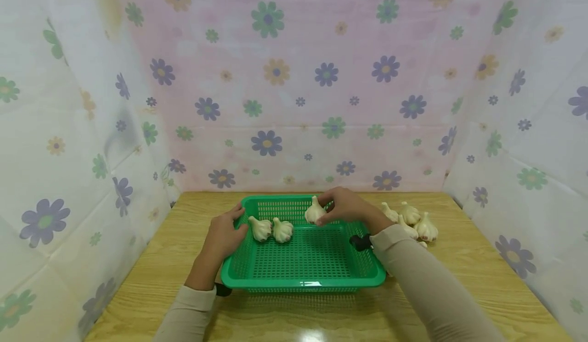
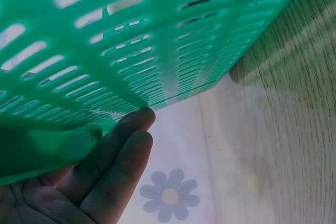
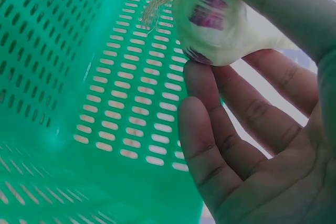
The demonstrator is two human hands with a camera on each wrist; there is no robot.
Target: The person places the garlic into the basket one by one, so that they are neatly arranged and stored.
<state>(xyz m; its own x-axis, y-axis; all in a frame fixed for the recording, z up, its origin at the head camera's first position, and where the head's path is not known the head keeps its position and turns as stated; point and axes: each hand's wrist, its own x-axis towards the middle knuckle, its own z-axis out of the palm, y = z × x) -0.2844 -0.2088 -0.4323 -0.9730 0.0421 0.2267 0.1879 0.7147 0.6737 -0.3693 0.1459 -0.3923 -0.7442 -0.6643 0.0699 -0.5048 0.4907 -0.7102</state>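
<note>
A green plastic basket [image 1: 303, 283] with slotted walls rests on the table. My left hand [image 1: 223, 235] grips its left rim, thumb over the edge; in the left wrist view the fingers [image 2: 118, 166] lie along the outer wall. Above the back part of the basket, my right hand [image 1: 345, 206] pinches a garlic bulb [image 1: 314, 212] between thumb and fingers. Seen from the right wrist, that bulb [image 3: 210, 22] shows purple streaks and a tuft of dry roots. Two more garlic bulbs, one on the left [image 1: 260, 229] and its neighbour [image 1: 282, 230], sit inside near the left wall.
Several garlic bulbs [image 1: 426, 228] lie grouped on the wooden table [image 1: 161, 286] to the right of the basket, partly behind my right forearm. Flower-patterned sheets [image 1: 294, 92] enclose the table at the back and on both sides.
</note>
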